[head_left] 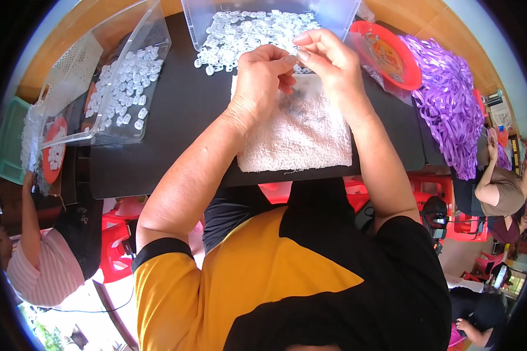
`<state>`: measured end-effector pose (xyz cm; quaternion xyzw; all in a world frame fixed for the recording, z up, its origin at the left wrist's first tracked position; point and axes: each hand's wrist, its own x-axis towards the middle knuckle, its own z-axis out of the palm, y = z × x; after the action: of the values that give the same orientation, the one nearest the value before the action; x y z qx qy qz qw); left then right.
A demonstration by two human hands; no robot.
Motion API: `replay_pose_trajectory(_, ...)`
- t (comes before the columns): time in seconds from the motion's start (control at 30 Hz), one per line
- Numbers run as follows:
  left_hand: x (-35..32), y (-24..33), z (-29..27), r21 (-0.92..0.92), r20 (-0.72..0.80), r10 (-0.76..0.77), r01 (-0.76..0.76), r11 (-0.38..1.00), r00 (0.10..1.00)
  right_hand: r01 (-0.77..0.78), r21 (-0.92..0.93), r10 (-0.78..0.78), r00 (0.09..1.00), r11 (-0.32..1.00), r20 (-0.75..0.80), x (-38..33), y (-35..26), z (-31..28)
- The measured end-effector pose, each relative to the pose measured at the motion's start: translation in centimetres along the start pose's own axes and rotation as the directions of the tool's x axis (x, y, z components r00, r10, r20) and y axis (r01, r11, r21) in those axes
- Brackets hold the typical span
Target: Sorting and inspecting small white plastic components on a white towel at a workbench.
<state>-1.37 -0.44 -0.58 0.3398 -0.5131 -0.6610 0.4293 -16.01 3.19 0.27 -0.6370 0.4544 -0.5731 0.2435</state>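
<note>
My left hand [266,71] and my right hand [330,58] meet fingertip to fingertip above a pale pink towel [293,143]. Both are closed in a pinch. What they pinch is too small and too covered by the fingers to make out. Several tiny thin metallic-looking pieces [301,111] lie on the towel just below the hands. Right behind my hands spreads a heap of small white plastic pieces [240,35], partly inside a clear plastic bin [194,26].
At left, a clear box [117,131] holds more white pieces. Right of my hands, a red tray [409,64] sits beside a pile of purple ribbon-like strips [448,99]. The dark table's [175,117] near edge runs before my body. Other people work at far left and far right.
</note>
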Motion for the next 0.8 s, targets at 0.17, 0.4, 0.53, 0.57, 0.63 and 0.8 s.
replay_pose_trajectory(0.17, 0.4, -0.2, -0.2, -0.043, -0.013, -0.018, 0.018, 0.999, 1.0, -0.017, -0.051, 0.016, 0.999, 0.999, -0.031, 0.2, 0.4, -0.7)
replay_pose_trajectory(0.4, 0.5, -0.2, -0.5, -0.056, -0.04, -0.041, 0.039, 0.998, 0.998, 0.002, -0.135, -0.002, 1.0, 0.991, 0.003, 0.3, 1.0, -0.9)
replay_pose_trajectory(0.53, 0.7, 0.3, -0.6, -0.088, -0.112, -0.111, 0.102, 0.991, 0.987, 0.033, -0.142, -0.04, 0.998, 0.989, -0.042, 0.6, 2.0, -1.5)
replay_pose_trajectory(0.57, 0.7, 0.3, -0.7, -0.087, -0.112, -0.111, 0.102, 0.991, 0.987, 0.04, -0.155, -0.049, 0.997, 0.987, -0.056, 0.6, 2.2, -1.4)
replay_pose_trajectory(0.63, 0.8, 0.2, -0.9, -0.151, -0.147, -0.147, 0.124, 0.981, 0.978, 0.047, -0.168, -0.059, 0.996, 0.985, -0.071, 0.5, 2.2, -1.3)
replay_pose_trajectory(0.8, 1.0, 0.1, -0.9, -0.136, -0.191, -0.143, 0.118, 0.984, 0.971, 0.026, -0.452, 0.011, 0.997, 0.892, 0.079, 0.3, 2.1, -1.3)
